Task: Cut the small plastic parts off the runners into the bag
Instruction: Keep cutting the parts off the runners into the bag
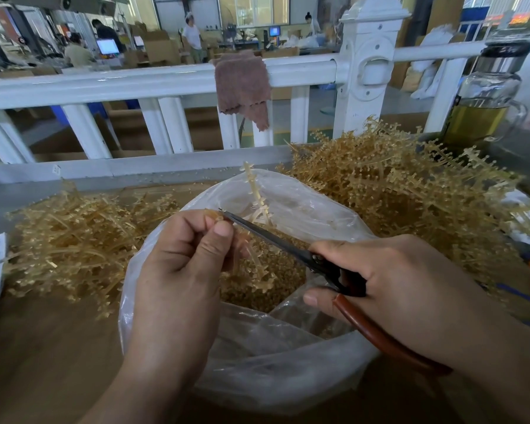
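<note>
Sitting open-mouthed on the brown wooden table (43,347), a clear crinkled plastic bag (257,356) holds a deep layer of small amber plastic parts (276,280) that fills its bottom. To its left lies a loose heap of amber plastic runners (74,240), and to its right a taller, denser heap of the same amber branched runners (395,191), both resting on the table and touching the bag's sides. At the far right stands a clear glass bottle with a steel collar and black lid (487,96), about 1 third full of yellow-green liquid.

Above the bag's mouth, the left hand (178,264) has its grip closed tight, thumb pressed to forefinger, pinching the end of 1 amber runner sprig (257,194) whose stem rises past the bag's far rim while other branches hang down into the bag. The right hand (410,289) has its grip wrapped around the red-brown handles of a pair of black-bladed scissors (288,243); the blades look nearly shut, their tip touching the sprig just beside the left thumb.

Behind the table runs a white railing (135,84) with a brown cloth (242,84) draped over it.
</note>
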